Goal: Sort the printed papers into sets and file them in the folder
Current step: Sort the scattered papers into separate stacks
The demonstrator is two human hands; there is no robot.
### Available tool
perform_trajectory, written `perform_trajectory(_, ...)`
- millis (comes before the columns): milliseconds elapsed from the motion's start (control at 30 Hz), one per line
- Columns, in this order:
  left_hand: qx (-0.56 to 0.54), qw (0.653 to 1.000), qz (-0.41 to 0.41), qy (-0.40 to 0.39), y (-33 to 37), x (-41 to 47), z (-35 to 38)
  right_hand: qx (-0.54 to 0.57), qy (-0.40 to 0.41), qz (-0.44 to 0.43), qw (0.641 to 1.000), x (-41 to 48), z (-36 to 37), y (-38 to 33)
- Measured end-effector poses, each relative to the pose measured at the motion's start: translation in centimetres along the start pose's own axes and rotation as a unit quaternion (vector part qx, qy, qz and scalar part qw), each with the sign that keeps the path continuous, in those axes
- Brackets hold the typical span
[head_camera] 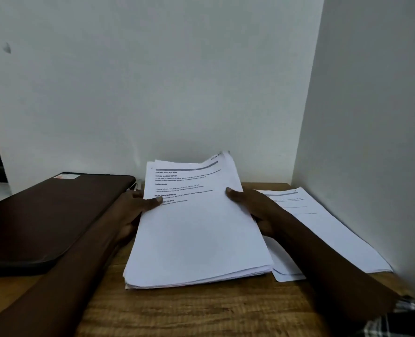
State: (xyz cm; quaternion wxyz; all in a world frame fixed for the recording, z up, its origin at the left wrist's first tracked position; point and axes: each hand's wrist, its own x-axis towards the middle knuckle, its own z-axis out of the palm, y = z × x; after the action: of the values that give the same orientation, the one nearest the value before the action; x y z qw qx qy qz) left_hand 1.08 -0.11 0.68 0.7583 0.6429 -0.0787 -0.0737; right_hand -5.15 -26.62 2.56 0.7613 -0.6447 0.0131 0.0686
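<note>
A: We find the left hand and the right hand each gripping a side edge of the paper stack at centre frame, thumbs on top; its near end appears to rest on the table

B: We advise lifting one sheet only, heading read first. Containers?

A: The dark folder, left of frame, lies closed, contents unseen; loose sheets lie at right

This looks like a small office or study corner. A wooden desk stands in the angle of two plain white walls, and on it are a stack of printed papers, more loose sheets and a dark brown folder.
</note>
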Motion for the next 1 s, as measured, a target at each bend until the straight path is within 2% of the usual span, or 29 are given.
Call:
perform_trajectory(167, 0.045, 0.99, 0.035, 0.127, -0.2, 0.8, -1.1, -0.001, 0.003, 0.007, 1.0, 0.2, -0.2, 0.6)
perform_trajectory(333, 0.124, 0.97, 0.062, 0.199, 0.4, 0.9, -2.8, -0.097, 0.099, -0.066, 0.988, 1.0, -0.3, 1.0)
perform_trajectory(400, 0.23, 0.942, 0.086, 0.228, 2.4, 0.6, -3.8, -0.128, 0.133, -0.095, 0.978, 1.0, -0.8, 0.6)
perform_trajectory(533, 0.458, 0.844, 0.077, 0.267, 6.3, 0.9, -8.0, -0.149, 0.168, -0.124, 0.967, 1.0, -2.8, -0.2)
perform_trajectory(600, 0.536, 0.8, 0.035, 0.269, 6.6, 0.7, -9.5, -0.161, 0.173, -0.121, 0.964, 1.2, -3.4, -0.1)
perform_trajectory(700, 0.565, 0.775, 0.004, 0.282, 5.5, 0.1, -11.1, -0.16, 0.173, -0.114, 0.965, 1.3, -3.5, 0.1)
perform_trajectory(800, 0.685, 0.673, 0.001, 0.279, 4.5, 0.1, -11.6, -0.159, 0.17, -0.115, 0.966, 1.2, -3.5, -0.1)
perform_trajectory(833, 0.71, 0.658, 0.026, 0.25, 4.1, 0.6, -11.3, -0.162, 0.171, -0.115, 0.965, 1.2, -3.5, -0.2)
perform_trajectory(900, 0.736, 0.654, 0.017, 0.177, 3.7, 1.0, -9.7, -0.165, 0.172, -0.114, 0.964, 1.0, -3.6, -0.3)
perform_trajectory(1000, 0.716, 0.68, -0.098, 0.124, 1.0, 1.3, -8.2, -0.166, 0.183, -0.106, 0.963, 0.9, -3.7, -0.4)
